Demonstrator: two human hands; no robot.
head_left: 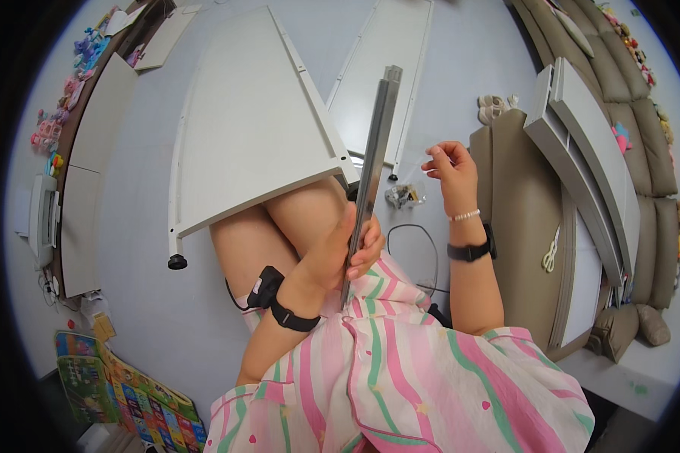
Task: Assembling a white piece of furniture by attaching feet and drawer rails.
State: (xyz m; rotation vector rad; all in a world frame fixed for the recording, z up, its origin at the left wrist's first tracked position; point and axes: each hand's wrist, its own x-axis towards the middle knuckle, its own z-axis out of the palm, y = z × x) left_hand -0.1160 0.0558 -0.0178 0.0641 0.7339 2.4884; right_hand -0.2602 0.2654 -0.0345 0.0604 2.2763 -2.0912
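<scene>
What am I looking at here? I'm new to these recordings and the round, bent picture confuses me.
This is one view from a wide fisheye camera worn on a person's head, looking down, so straight edges bend near the rim. No machine is involved: the person sits on the floor and works with two bare hands. The left hand grips a long grey metal rail, held upright. The right hand is raised with fingertips pinched; whether it holds something small I cannot tell. A large white furniture panel rests over the knees, and a small clear bag of hardware lies on the floor below the right hand. More white panels lean at the right.
</scene>
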